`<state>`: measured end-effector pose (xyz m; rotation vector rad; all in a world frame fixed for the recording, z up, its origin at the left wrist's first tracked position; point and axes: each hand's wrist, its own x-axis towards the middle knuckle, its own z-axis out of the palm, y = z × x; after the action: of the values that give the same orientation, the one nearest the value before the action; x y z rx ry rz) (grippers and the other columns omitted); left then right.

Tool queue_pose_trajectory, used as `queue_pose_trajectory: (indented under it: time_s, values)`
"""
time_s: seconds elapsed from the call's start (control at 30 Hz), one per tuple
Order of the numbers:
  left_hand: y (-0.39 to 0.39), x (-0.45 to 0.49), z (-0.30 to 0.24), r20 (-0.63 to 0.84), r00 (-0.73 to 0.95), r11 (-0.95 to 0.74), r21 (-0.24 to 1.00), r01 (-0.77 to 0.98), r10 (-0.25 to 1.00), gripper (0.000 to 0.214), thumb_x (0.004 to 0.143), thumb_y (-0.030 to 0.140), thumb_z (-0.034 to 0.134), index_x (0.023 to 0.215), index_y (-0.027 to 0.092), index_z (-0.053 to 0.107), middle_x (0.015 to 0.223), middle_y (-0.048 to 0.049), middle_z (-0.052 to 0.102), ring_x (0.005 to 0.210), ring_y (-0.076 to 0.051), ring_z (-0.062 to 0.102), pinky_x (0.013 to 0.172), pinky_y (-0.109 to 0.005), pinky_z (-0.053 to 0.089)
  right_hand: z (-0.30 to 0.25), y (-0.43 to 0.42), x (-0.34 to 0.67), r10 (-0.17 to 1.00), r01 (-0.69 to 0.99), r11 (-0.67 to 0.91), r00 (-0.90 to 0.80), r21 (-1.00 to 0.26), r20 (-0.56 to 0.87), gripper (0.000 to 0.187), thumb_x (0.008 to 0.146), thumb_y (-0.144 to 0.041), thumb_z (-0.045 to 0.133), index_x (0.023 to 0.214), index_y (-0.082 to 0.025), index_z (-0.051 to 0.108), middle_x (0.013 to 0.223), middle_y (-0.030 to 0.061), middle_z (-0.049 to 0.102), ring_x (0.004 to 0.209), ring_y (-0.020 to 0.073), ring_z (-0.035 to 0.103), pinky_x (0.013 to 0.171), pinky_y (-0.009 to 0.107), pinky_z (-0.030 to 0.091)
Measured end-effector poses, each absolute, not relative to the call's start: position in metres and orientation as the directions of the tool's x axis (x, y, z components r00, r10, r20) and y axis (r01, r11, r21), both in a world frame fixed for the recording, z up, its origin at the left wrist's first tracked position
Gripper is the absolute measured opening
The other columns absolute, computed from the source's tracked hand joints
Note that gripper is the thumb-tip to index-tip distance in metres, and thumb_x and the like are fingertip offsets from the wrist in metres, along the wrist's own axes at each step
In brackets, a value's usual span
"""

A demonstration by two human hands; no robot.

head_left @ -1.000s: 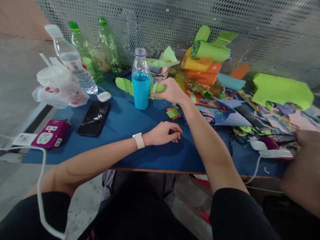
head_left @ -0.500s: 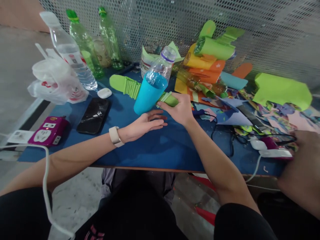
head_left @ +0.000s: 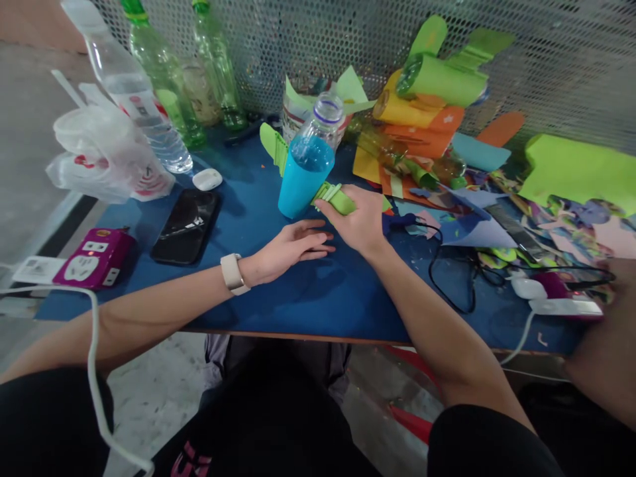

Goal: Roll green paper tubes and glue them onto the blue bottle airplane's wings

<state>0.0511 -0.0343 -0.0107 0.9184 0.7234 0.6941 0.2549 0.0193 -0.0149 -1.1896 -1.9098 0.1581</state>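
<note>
A clear plastic bottle wrapped in blue paper (head_left: 304, 173) leans tilted on the blue table (head_left: 318, 291), with green paper wings glued to its sides. My right hand (head_left: 358, 222) is closed on the right green wing (head_left: 336, 197), pinching its fringed end. The left green wing (head_left: 274, 146) sticks up behind the bottle. My left hand (head_left: 291, 247) lies just below the bottle with its fingers stretched out, holding nothing. A white watch sits on that wrist.
A black phone (head_left: 186, 217), a white earbud case (head_left: 207, 179) and a magenta power strip (head_left: 94, 257) lie at the left. Several bottles (head_left: 149, 126) and a plastic bag (head_left: 102, 159) stand at the back left. Paper crafts and scraps (head_left: 432, 112), cables and another person's arm (head_left: 603, 358) fill the right.
The bottle went from upright to tilted as my right hand pulled its right wing toward me. My left hand opened and slid up beneath the bottle.
</note>
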Motion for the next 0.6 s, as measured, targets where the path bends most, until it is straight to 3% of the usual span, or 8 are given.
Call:
queue_pose_trajectory:
  time_s: [0.27, 0.47, 0.53, 0.6]
  values:
    - [-0.033, 0.052, -0.015, -0.243, 0.555, 0.440, 0.861, -0.255, 0.796, 0.043, 0.113, 0.026, 0.071, 0.153, 0.015, 0.062, 0.158, -0.0216, 0.069, 0.130, -0.029, 0.080, 0.123, -0.051, 0.059, -0.002, 0.024, 0.238, 0.800, 0.582, 0.574, -0.249, -0.576, 0.545, 0.044, 0.104, -0.053, 0.075, 0.073, -0.028, 0.054, 0.085, 0.0077, 0.070, 0.094, 0.0328, 0.069, 0.090, 0.051, 0.056]
    - [-0.030, 0.051, -0.018, -0.222, 0.568, 0.424, 0.870, -0.253, 0.793, 0.024, 0.109, 0.019, 0.071, 0.132, 0.012, 0.072, 0.149, -0.0181, 0.074, 0.126, -0.027, 0.081, 0.122, -0.049, 0.060, 0.018, 0.039, 0.219, 0.799, 0.622, 0.599, -0.426, -0.505, 0.425, 0.052, 0.099, -0.042, 0.081, 0.068, -0.026, 0.042, 0.074, 0.0040, 0.062, 0.088, 0.0297, 0.063, 0.102, 0.052, 0.051]
    - [-0.030, 0.051, -0.018, -0.229, 0.563, 0.423, 0.874, -0.241, 0.794, 0.028, 0.107, 0.015, 0.071, 0.135, 0.012, 0.071, 0.142, -0.0170, 0.076, 0.121, -0.025, 0.083, 0.118, -0.048, 0.063, 0.023, 0.041, 0.220, 0.806, 0.639, 0.591, -0.437, -0.493, 0.400, 0.050, 0.098, -0.042, 0.082, 0.067, -0.025, 0.045, 0.073, 0.0034, 0.062, 0.086, 0.0286, 0.062, 0.102, 0.051, 0.051]
    - [-0.031, 0.051, -0.018, -0.205, 0.562, 0.381, 0.900, -0.214, 0.801, 0.030, 0.105, 0.014, 0.073, 0.135, 0.011, 0.070, 0.124, -0.0127, 0.079, 0.107, -0.022, 0.085, 0.105, -0.041, 0.068, 0.029, 0.042, 0.225, 0.819, 0.634, 0.574, -0.429, -0.519, 0.381, 0.044, 0.098, -0.049, 0.082, 0.071, -0.026, 0.057, 0.077, 0.0042, 0.069, 0.086, 0.0284, 0.063, 0.098, 0.049, 0.053]
